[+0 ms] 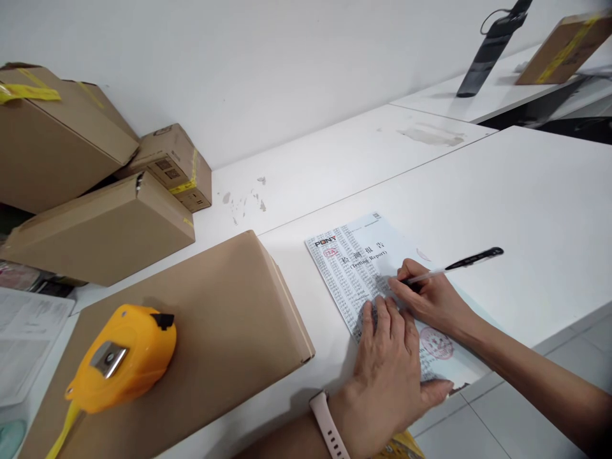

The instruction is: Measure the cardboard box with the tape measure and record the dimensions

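A pale blue printed report, headed "Testing Report", lies on the white desk. My left hand rests flat on its lower part with the fingers stretched out; a pink band circles that wrist. Just above it, my right hand grips a pen with a clear barrel and a black cap on its back end. The pen's tip is hidden behind the fingers, so I cannot tell whether it touches the paper. Left of the report is a large flat cardboard box, and a yellow tape measure sits on it.
Several cardboard boxes are stacked at the left against the wall. A dark water bottle and another taped box stand at the far right. Printed sheets lie at the left edge. The desk's front edge runs along the lower right.
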A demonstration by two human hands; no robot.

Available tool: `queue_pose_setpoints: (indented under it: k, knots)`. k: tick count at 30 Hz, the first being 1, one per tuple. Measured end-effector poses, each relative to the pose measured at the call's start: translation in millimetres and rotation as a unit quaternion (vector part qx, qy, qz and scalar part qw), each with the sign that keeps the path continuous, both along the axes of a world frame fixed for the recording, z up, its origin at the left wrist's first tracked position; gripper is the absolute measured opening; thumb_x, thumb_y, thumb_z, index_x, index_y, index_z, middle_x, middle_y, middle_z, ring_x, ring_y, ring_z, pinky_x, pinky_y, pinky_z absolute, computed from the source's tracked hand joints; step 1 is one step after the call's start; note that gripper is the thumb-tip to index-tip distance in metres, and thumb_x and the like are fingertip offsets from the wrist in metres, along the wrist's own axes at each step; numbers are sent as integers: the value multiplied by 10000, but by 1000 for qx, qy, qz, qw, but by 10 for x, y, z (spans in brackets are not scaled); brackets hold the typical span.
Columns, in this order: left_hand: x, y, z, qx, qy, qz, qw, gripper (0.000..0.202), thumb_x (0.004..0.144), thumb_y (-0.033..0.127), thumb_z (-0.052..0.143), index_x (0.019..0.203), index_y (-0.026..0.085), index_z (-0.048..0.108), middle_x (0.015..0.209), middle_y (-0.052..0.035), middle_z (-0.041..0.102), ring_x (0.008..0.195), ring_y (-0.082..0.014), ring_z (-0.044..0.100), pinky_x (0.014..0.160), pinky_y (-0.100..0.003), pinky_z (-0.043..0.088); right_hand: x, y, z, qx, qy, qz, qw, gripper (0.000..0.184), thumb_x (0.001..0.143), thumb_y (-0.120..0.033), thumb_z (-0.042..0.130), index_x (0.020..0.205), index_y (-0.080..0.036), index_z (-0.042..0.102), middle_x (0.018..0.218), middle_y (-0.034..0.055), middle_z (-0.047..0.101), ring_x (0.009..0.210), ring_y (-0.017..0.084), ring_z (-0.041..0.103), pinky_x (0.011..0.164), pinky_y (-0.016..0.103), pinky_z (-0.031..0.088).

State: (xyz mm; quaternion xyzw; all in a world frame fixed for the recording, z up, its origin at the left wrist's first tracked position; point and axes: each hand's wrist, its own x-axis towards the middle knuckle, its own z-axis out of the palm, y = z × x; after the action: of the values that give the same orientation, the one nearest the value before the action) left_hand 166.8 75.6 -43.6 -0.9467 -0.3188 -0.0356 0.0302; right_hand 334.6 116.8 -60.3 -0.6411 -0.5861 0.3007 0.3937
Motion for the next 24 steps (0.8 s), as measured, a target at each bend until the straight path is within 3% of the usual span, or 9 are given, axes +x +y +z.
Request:
queue_pose_setpoints:
  k: [24]
  knots:
    - [-7, -18, -31, 20, -12, 4, 1000, 927, 951, 744, 329, 1475, -9, 461, 1478, -234, 557, 1421, -360, 460, 1205, -491, 331, 8, -9, 21, -7, -6, -3, 1000, 278, 881, -363, 595, 670, -243, 460, 547, -58, 398, 497, 111, 329, 454, 281, 280]
